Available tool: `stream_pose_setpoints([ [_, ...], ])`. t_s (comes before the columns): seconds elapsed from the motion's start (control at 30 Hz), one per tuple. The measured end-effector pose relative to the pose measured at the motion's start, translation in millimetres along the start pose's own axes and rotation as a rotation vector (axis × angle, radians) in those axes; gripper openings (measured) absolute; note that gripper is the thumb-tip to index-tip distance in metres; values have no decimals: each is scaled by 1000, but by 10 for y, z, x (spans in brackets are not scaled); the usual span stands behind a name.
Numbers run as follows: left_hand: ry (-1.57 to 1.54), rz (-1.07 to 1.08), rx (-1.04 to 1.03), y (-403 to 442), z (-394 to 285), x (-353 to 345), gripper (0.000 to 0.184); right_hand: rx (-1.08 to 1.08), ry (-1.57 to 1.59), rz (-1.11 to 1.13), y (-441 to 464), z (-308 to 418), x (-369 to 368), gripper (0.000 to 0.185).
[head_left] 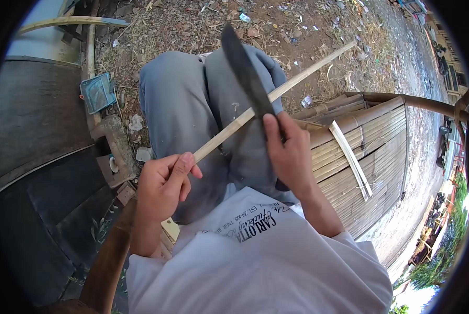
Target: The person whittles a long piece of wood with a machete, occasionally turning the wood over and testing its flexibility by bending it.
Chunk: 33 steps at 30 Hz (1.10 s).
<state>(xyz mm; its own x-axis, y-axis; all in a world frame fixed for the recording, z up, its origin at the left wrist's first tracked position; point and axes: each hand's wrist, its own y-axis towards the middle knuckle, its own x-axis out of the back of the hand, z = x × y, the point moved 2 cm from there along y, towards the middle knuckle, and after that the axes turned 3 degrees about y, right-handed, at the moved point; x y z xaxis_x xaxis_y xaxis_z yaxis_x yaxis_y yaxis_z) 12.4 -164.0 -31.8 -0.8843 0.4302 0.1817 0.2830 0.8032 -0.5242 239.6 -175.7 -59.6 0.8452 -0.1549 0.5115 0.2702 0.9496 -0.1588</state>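
Closed in a pinch, the grip of the left hand [163, 180] holds the near end of the stick [218, 138]; that of the right hand [291, 149] is wrapped around the handle of the knife [245, 70]. Seen from the head, the stick slants over the legs [171, 104], its far end in the air, and the knife crosses it, though whether the edge bites is too small to tell.

A slip looks the likeliest trouble: with only one end held, the stick could twist or swing, and the knife could skid. Drawn toward the left hand, it could reach the fingers; pushed down too hard, it could come through onto the legs just below. Too steep an angle could gouge or snap the stick.

Counted: two hands, one knife, one stick, two legs, one blue basket [98, 94], and what look like two pale strips [352, 162] on the one slatted table [386, 152].
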Motion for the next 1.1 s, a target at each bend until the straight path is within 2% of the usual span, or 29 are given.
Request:
stream_pose_setpoints([
  [0.03,-138,82,63,3,58,37,42,-52,56,-16,87,-74,61,35],
  [0.07,-142,77,66,8,106,67,42,-51,55,-9,138,-106,96,35],
  [0.13,-349,248,122,22,175,92,44,-76,9,-68,205,-158,154,37],
  [0.17,-348,249,122,33,178,128,44,-77,10,-69,254,-200,177,37],
  [0.23,-638,361,258,40,202,126,40,-117,107,-153,354,-284,239,39],
  [0.27,-646,358,258,48,227,115,40,-115,102,-148,394,-283,262,39],
  [0.33,-766,383,281,47,279,94,35,-259,248,-181,443,-269,288,40],
  [0.37,-768,377,282,37,275,75,35,-171,149,-212,441,-283,275,37],
  [0.4,-812,374,293,34,255,27,35,-170,150,-207,358,-228,206,37],
  [0.47,-856,374,302,45,215,-84,35,69,16,-27,67,14,-2,35],
  [0.53,-976,408,330,39,199,-178,35,86,-30,23,-76,117,-17,34],
  [0.6,-988,378,359,20,212,-178,35,96,-79,75,-60,103,4,33],
  [0.67,-1072,414,335,8,242,-195,33,-141,13,-65,124,-53,129,32],
  [0.7,-1076,413,327,2,230,-176,33,-25,-10,-35,-16,29,35,34],
  [0.73,-1056,431,286,-29,202,-134,33,-27,-12,-31,-82,7,52,34],
  [0.8,-1006,458,251,-13,154,-110,33,-49,10,85,-154,-42,13,33],
  [0.83,-958,425,300,-3,161,-190,34,-176,66,100,-99,-65,25,34],
  [0.97,-948,390,342,-4,146,-237,34,-29,93,7,-51,-14,5,33],
  [1.1,-954,351,355,-6,218,-245,35,19,-36,104,-240,16,-21,32],
])
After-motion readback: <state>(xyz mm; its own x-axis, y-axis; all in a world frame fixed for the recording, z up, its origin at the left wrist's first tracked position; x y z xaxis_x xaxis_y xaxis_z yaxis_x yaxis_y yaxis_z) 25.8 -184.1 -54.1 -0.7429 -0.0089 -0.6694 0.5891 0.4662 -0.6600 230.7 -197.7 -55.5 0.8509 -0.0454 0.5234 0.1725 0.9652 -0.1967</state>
